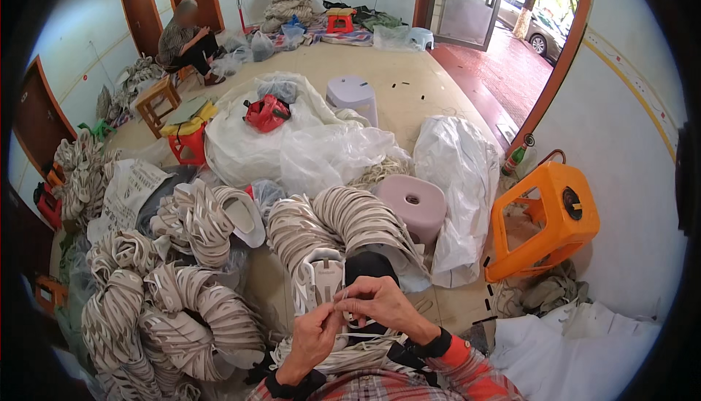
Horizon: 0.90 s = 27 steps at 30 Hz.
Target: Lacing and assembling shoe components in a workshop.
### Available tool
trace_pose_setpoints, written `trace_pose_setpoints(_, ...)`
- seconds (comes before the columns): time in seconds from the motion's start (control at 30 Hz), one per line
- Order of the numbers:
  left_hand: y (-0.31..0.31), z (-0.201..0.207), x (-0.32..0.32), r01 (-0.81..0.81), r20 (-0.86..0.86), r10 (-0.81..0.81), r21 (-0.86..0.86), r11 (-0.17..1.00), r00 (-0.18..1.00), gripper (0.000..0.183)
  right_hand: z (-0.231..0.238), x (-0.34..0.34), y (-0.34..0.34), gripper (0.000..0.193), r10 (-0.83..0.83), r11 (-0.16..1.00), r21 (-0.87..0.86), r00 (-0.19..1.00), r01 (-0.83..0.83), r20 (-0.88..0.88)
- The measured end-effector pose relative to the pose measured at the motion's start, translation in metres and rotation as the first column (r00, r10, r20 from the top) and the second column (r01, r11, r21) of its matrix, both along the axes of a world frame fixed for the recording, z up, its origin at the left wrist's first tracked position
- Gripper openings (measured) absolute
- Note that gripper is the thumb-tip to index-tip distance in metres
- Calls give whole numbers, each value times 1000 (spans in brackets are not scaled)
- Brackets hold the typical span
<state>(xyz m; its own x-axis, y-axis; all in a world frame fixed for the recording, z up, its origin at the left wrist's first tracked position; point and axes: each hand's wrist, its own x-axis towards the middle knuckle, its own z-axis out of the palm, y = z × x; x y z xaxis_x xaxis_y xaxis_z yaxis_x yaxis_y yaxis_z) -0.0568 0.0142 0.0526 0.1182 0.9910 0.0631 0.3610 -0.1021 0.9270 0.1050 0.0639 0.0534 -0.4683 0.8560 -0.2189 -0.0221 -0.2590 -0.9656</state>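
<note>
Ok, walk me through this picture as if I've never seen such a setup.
There is no machine here: a person works with bare hands. The single picture comes from a wide fisheye camera on their head, looking down, so straight edges bend near the rim.

The left hand and right hand meet in front of a pale shoe upper, their fingertips pinching what looks like a thin white strand.

On the tiled floor lie curved stacks of shoe uppers, with a mauve stool and an orange stool beyond. Another person sits far back.
</note>
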Motion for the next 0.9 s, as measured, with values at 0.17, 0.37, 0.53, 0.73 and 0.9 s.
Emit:
trace_pose_setpoints(0.17,-8,-2,-5,-36,16,37,-50,998,999,15,5,-8,0,14,25,1000,-17,1000,-25,6)
trace_pose_setpoints(0.37,-43,-32,-31,158,-432,66,461,873,899,27,59,46,88,10,-163,818,571,980,69,116)
trace_pose_setpoints(0.53,-57,-73,-40,476,-642,-187,311,823,743,35,71,108,110,13,-230,656,737,973,164,-12)
trace_pose_setpoints(0.73,-60,-78,-36,428,-646,-170,265,864,744,33,79,136,79,15,-340,651,729,940,211,32)
trace_pose_setpoints(0.9,-55,-83,-33,395,-594,-170,272,877,786,22,99,164,58,16,-427,623,745,901,238,69)
